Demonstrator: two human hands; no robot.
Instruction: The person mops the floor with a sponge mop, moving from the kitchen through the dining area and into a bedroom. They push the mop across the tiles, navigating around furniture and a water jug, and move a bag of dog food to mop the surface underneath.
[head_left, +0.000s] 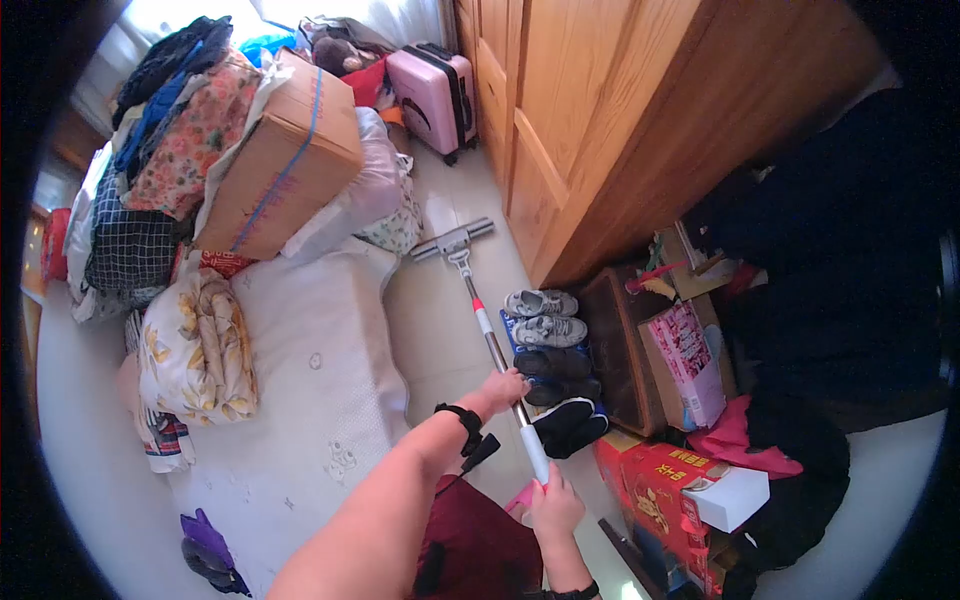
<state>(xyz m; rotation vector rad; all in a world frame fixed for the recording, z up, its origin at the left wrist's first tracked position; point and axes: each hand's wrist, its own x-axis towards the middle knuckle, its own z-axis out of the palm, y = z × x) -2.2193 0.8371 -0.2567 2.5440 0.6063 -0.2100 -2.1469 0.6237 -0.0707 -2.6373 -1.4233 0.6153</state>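
A mop (487, 325) with a metal pole, a red collar and a wide flat grey head reaches away from me along the floor, between the bed and the wardrobe. The head rests on the pale tiles. My left hand (506, 388), with a black band at its wrist, is wrapped round the metal part of the pole. Lower down, my right hand (556, 506) grips the white handle near its end. Just right of the pole stands a row of shoes (548, 331), grey pairs and dark pairs.
The bed (310, 370) lies on the left, with a folded quilt (197, 350) and a cardboard box (285, 155) beside piled clothes. A pink suitcase (432, 98) stands beyond the mop. On the right are a wooden wardrobe (560, 130), a brown case (618, 350) and a red box (655, 495).
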